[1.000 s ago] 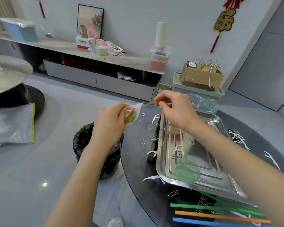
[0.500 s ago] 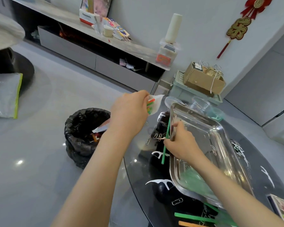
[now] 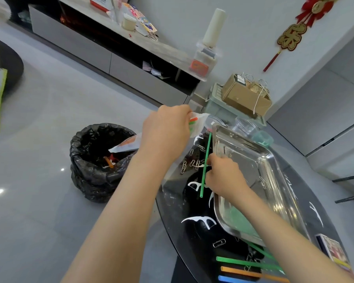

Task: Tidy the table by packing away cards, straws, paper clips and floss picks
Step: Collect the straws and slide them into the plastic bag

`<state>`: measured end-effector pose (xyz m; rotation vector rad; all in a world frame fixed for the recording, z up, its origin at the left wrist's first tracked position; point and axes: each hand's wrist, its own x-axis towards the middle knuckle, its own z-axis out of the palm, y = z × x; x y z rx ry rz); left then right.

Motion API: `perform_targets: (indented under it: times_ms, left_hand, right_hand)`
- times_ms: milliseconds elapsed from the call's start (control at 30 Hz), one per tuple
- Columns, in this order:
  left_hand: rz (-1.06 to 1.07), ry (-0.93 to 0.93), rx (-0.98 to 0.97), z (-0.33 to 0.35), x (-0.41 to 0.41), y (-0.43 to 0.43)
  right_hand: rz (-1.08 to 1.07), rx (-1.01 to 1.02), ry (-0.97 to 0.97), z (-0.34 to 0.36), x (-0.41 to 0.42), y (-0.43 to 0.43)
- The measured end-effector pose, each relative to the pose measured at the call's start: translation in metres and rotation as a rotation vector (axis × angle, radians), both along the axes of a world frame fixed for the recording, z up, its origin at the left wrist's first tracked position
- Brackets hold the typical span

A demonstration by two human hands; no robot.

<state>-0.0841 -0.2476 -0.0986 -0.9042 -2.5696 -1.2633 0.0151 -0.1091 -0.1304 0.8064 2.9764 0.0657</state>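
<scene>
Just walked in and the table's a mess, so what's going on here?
A person is tidying up. The left hand holds a small clear bag with coloured straws in it, while the right hand pinches a green straw beside the metal tray. Floss picks, paper clips and more straws lie loose on the dark table.

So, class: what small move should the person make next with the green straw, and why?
Probably lift the green straw into the bag: the right hand grips it beside the tray, and the left hand holds the bag, with other straws inside, just above.
</scene>
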Motion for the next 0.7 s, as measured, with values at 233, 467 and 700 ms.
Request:
perform_targets:
  times_ms: [233,467,700]
  left_hand:
    - [-0.008,0.036,0.009,0.002,0.002,-0.003]
    - [-0.022,0.03,0.016,0.0,0.003,-0.005]
    - [-0.029,0.001,0.05,-0.005,0.005,-0.008]
  right_hand:
    - [-0.079,0.233,-0.154,0.002,-0.029,-0.012]
    - [-0.194,0.115,-0.214,-0.002,-0.035,-0.008]
    - [-0.172,-0.144,0.146,0.028,-0.007,-0.018]
